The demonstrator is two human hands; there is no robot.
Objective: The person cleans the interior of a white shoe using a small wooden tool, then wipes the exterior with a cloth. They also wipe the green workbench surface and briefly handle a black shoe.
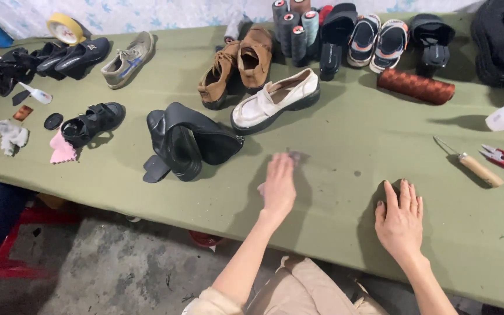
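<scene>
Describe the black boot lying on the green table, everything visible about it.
The black boot looks like smooth, slightly glossy leather or a similar material. It lies on its side on the green table, its shaft folded or slumped towards the right and its dark sole and heel turned towards the camera at the lower left. It sits left of centre, just below the brown shoes and the white loafer. No hand touches it; the left hand, pressing a small cloth, is nearest.
</scene>
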